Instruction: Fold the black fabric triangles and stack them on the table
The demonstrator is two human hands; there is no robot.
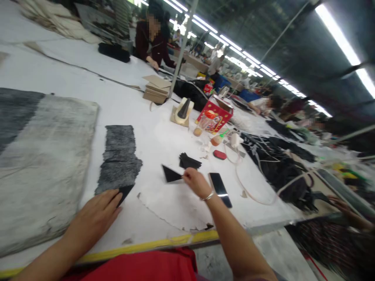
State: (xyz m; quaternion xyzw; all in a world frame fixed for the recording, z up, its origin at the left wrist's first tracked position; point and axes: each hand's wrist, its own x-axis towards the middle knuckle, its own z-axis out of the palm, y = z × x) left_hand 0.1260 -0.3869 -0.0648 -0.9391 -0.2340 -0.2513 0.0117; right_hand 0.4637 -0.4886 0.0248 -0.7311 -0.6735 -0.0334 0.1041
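left hand (95, 212): my palm lies flat on the white table (123, 101), fingers spread and pressing down; it grips nothing, the fingertips just cover the near end of a small black piece (125, 192).
small black piece: pointed, lying flat at the near end of the grey fabric strip (119, 158), touching it, half hidden under my left fingers.
right hand (197, 181): fingers pinched closed on one corner of a black triangle (170, 174), wrist with a thin bracelet (208, 196).
black triangle: held out to the left of my right fingertips, its wide end at my fingers and its point toward the grey strip; whether it rests on the table or is just lifted i cannot tell.
black stack (189, 160): more dark cut pieces, just beyond my right hand, apart from it.
phone (220, 189): dark, flat on the table just right of my right wrist.
grey blanket (41, 164): large, far left, well apart from both hands.
paper sheet (172, 205): white, ragged edge, under and between my hands.
table edge (164, 242): yellow strip nearest me, above my red top (140, 267).
beyond: red box (213, 116), cardboard stack (156, 89), a seated person (152, 43) at the far side.
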